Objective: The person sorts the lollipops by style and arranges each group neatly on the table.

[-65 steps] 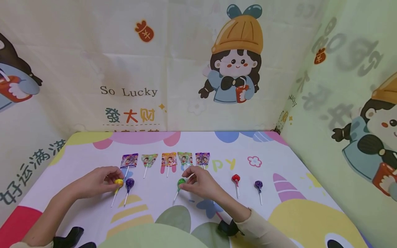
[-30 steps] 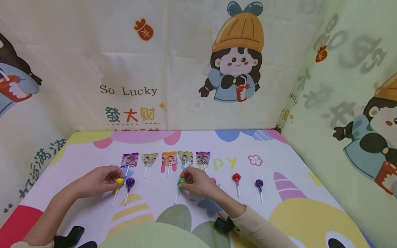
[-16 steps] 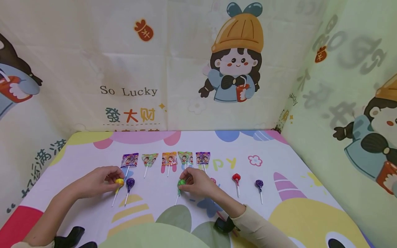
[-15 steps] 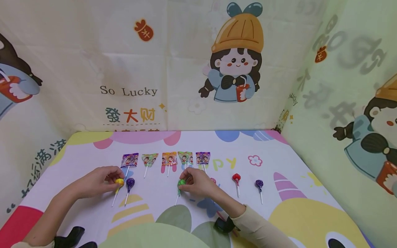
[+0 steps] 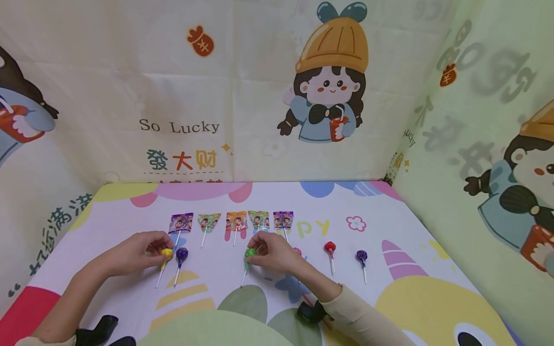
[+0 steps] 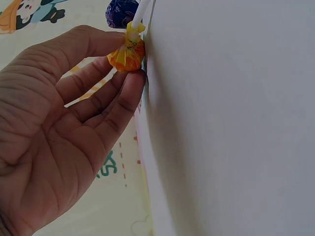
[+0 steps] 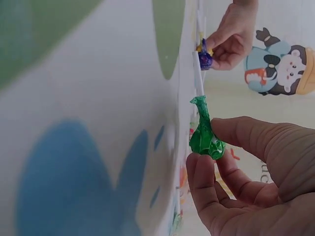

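With 12 o'clock pointing away from the person, the green lollipop (image 5: 250, 253) is at 9 o'clock from the right hand (image 5: 274, 253), right in its fingers. The thumb and fingers pinch the round top, and the white stick (image 5: 244, 276) pokes out toward the person, between 6 and 7 o'clock. I cannot tell if the stick touches the worktop (image 5: 216, 264). The right hand is much the nearer one to it. The wrapper is shiny and see-through, and it is twisted thin where it meets the stick.

The left hand (image 5: 136, 253) pinches the yellow lollipop (image 5: 166, 253) at its top, on its 3 o'clock side. That stick also points between 6 and 7. Just beside it, at 3 o'clock, lies a dark purple lollipop (image 5: 182, 255). The green one is well apart from that, further toward 3.

Past the right hand, at 3 o'clock, a pink lollipop (image 5: 297, 251) is mostly hidden by the arm. Then come a red lollipop (image 5: 330, 247) and a second purple lollipop (image 5: 361, 256).

Farthest off, toward 12 o'clock, five bagged lollipops (image 5: 236, 222) lie in a row, with their sticks toward the person.
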{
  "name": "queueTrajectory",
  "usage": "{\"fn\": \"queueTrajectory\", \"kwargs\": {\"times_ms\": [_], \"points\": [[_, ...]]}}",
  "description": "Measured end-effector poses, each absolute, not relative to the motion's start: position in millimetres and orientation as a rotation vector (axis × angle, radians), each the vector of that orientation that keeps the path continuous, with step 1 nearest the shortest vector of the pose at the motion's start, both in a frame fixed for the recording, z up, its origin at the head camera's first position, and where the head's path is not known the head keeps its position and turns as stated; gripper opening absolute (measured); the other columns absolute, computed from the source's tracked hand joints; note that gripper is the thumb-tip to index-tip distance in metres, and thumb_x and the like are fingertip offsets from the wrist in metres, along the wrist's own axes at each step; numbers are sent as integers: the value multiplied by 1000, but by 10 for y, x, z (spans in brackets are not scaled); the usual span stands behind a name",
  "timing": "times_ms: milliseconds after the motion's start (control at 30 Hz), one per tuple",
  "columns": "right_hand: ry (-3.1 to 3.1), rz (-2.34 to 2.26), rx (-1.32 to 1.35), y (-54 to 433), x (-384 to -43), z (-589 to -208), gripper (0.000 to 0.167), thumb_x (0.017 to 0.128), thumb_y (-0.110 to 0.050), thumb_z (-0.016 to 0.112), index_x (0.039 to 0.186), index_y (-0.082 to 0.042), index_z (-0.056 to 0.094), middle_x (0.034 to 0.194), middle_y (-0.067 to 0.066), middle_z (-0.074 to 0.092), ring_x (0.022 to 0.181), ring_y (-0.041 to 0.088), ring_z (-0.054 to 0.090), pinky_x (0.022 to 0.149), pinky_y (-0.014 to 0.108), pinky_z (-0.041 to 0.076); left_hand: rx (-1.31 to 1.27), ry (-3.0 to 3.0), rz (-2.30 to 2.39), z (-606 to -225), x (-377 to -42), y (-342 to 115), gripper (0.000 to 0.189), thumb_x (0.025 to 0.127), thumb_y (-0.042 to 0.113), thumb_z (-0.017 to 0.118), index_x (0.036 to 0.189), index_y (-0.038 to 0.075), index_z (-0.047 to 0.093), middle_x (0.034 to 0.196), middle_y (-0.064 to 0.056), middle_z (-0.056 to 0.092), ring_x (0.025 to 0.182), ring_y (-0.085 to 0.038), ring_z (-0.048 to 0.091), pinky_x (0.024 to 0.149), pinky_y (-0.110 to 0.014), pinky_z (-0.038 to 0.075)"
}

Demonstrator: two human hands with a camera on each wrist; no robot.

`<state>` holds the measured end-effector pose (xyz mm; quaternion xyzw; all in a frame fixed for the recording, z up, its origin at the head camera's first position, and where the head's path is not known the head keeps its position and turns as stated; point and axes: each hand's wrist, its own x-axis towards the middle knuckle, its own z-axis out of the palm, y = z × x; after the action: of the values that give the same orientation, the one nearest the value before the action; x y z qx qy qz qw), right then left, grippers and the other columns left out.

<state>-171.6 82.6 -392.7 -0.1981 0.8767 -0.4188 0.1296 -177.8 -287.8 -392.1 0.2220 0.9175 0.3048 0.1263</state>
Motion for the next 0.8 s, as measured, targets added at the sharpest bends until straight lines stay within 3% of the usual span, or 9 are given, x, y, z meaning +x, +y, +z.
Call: {"fn": "queueTrajectory", "kwargs": {"times_ms": [300,800], "points": [[2524,-1282,-665,703,-1722,-3832,26,87,-13,82,107,-8,66,96,-1,67,83,12,60,76,19,52,640,2670,882,-3910,-1782,-2878,26,87,15,81,107,9,65,90,4,60,84,-11,54,73,-21,52],[2477,-1352,-731,331,-1753,-3709,25,86,-9,82,105,-9,66,95,-2,66,79,6,57,73,17,51,629,2656,905,-3915,-1777,-2877,26,87,15,80,107,9,65,90,3,60,83,-11,54,73,-21,52]]}}
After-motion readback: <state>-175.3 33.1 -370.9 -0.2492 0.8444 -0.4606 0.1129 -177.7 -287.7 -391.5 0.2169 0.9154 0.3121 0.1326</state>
